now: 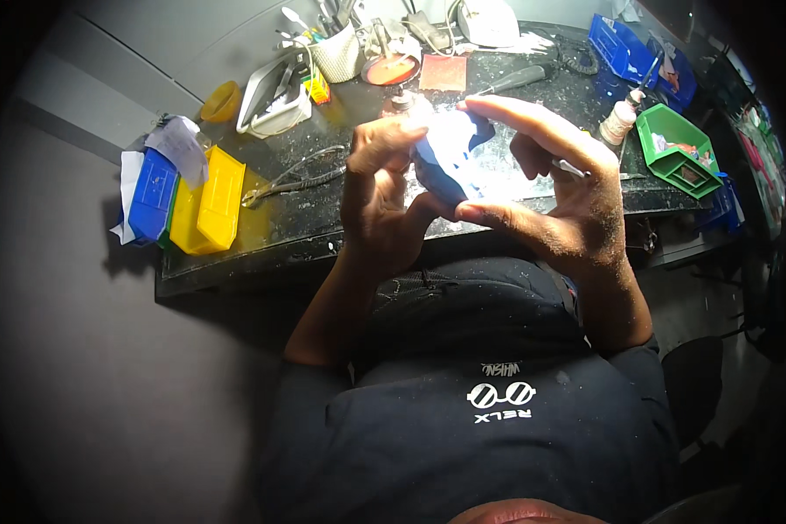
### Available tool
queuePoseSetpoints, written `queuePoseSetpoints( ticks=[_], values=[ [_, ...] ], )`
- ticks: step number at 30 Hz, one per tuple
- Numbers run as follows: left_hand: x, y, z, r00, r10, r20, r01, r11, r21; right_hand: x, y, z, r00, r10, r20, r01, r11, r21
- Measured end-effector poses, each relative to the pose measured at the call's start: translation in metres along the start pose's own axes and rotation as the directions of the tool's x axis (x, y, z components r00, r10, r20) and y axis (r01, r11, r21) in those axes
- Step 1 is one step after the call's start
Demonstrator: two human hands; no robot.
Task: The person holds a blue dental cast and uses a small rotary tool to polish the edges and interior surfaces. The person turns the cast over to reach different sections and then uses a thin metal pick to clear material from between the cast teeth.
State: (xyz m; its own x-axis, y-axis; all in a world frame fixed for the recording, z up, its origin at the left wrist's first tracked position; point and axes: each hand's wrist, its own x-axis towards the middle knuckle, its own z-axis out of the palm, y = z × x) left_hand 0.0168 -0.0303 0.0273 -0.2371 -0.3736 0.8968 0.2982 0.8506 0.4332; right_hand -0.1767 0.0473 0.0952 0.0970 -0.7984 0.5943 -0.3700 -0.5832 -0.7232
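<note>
Dust-speckled black workbench [341,223] below, I see my left hand [380,188] and right hand [559,188] pinching a small blue piece [445,166] above its edge; glare hides detail, so it could slip and drop.

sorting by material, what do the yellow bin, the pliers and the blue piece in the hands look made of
Yellow bin: likely plastic, uniform smooth colour, moulded shape. Pliers: metal, thin grey glinting arms. Blue piece held in both hands: unclear, glare washes it out; possibly plastic or rubber.
</note>
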Motion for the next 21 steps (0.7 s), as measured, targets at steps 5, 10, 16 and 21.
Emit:
queuePoseSetpoints(
  ticks=[5,10,16,21],
  values=[
    [-0.013,-0.003,-0.009,0.993,-0.100,-0.068,0.090,0.987,-0.132,0.005,-0.002,0.008,0.997,-0.029,-0.071,0.032,0.999,0.041],
    [-0.021,-0.001,-0.015,0.991,-0.112,-0.068,0.101,0.984,-0.147,0.011,0.019,-0.012,0.937,0.017,-0.348,-0.085,0.980,-0.182],
    [-0.035,0.008,-0.025,0.999,-0.027,-0.028,0.030,0.994,0.101,-0.022,0.069,0.009,1.000,0.008,-0.028,-0.021,0.868,-0.495],
    [-0.042,0.015,-0.026,0.998,-0.060,-0.023,0.059,0.998,-0.024,-0.036,0.075,0.008,0.984,0.176,0.034,-0.126,0.817,-0.563]
  ],
)
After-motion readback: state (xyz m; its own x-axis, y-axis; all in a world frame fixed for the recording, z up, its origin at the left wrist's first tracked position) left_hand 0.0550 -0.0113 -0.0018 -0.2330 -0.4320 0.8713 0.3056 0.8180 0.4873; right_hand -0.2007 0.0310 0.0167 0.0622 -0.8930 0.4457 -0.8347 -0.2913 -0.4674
